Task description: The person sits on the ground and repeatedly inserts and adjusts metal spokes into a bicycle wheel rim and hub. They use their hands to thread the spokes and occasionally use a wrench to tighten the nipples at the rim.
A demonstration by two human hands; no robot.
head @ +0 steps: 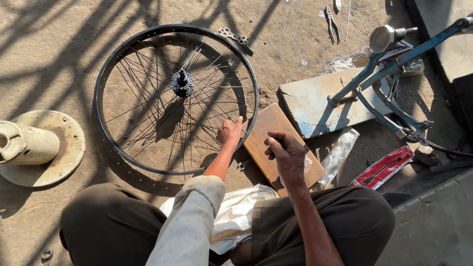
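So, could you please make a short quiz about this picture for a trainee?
1. True or false: the left hand rests among the thin metal spokes of the black round bicycle wheel rim.
2. What lies under the right hand? A) brown wooden board B) red flat packet C) clear plastic bag
3. Fill in: the wheel's hub is ___ in colour.

Key: 1 true; 2 A; 3 black.
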